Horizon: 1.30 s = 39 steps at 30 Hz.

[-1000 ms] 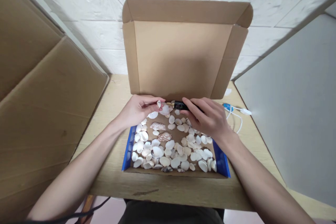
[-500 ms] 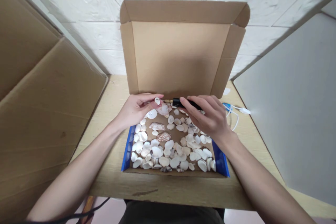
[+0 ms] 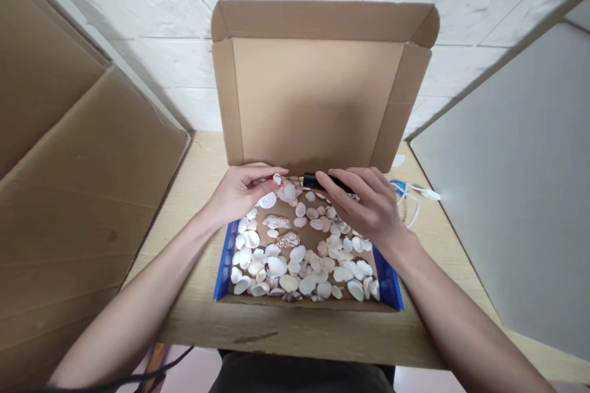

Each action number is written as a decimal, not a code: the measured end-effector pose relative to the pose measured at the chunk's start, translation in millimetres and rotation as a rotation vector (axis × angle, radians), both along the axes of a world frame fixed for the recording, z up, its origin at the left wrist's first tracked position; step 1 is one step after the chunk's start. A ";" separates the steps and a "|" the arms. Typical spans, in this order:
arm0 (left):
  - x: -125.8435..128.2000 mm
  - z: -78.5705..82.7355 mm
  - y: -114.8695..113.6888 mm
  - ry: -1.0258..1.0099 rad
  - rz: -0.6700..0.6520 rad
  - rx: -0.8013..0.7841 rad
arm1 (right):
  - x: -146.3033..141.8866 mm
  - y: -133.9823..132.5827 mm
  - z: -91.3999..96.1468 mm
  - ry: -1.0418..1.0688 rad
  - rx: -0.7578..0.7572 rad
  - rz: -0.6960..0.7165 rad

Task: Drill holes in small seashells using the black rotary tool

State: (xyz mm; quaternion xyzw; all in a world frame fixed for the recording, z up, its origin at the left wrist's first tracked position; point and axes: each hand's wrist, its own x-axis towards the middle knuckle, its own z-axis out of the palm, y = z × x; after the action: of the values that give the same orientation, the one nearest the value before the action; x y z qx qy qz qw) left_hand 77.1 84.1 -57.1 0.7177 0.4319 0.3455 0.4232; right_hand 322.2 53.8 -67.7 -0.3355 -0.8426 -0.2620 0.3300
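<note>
My left hand (image 3: 244, 191) pinches a small white seashell (image 3: 277, 178) between thumb and fingers, above the far left part of an open cardboard box (image 3: 388, 279). In my right hand (image 3: 366, 199) is a black pen-like tool (image 3: 314, 180), its thin brass-coloured shaft aimed left at the shell. Whether the tip touches the shell is too small to tell. Below my hands lie a larger ribbed shell (image 3: 289, 191), a white shell dotted with small marks or holes (image 3: 267, 200) and another dotted one (image 3: 300, 210). My right fingers hide part of the tool's handle.
Many loose shells (image 3: 308, 284) cover the box floor, with two brown-speckled shells (image 3: 288, 239) near its middle. The raised lid (image 3: 313, 92) leans towards the white wall. A white cable (image 3: 417, 209) lies right of the box. Cardboard (image 3: 92, 166) and a grey panel (image 3: 498, 166) flank the table.
The small shell has turned slightly between my left fingers. Both hands keep nearly the same place, and the tool still points at the shell.
</note>
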 end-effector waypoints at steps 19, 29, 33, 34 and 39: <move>3.0 -2.0 -1.6 0.108 -0.056 -0.023 | -3.2 0.7 1.3 -0.015 -0.097 0.115; 5.8 -8.6 -3.0 0.170 -0.034 0.044 | -7.5 3.6 -3.0 -0.013 -0.309 0.204; 5.4 -8.3 -2.9 0.182 -0.045 0.072 | -8.9 4.1 -3.5 0.022 -0.327 0.223; 5.2 -8.0 -2.7 0.181 -0.047 0.078 | -9.3 4.3 -3.6 0.025 -0.332 0.219; 3.8 -5.7 -2.0 0.170 -0.043 0.109 | -10.9 4.7 -3.5 0.049 -0.310 0.172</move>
State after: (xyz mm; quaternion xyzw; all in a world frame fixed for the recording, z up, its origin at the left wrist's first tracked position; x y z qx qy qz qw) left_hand 80.9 82.1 -62.8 0.7755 0.4312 0.2969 0.3529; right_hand 311.3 58.5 -71.2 -0.3154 -0.8901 -0.0918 0.3159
